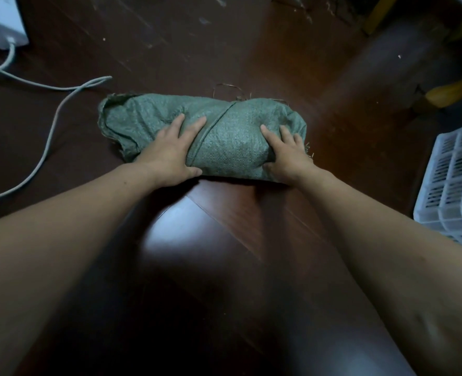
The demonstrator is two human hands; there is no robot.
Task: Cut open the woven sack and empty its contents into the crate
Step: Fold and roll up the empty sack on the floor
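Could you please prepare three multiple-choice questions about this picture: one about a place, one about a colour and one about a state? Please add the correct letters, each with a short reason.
1. Where does the crate stand relative to the woven sack?
A. on its left
B. on its right
C. beneath it

2. Which colour is the woven sack?
A. white
B. yellow
C. green

3. What are the left hand and the right hand doing?
A. both rest on the sack
B. one holds a knife
C. both hang clear of the sack

Answers: 1 B, the crate is at the right edge of the view; 2 C, the weave is dull green; 3 A, the fingers of both hands lie on top of it.
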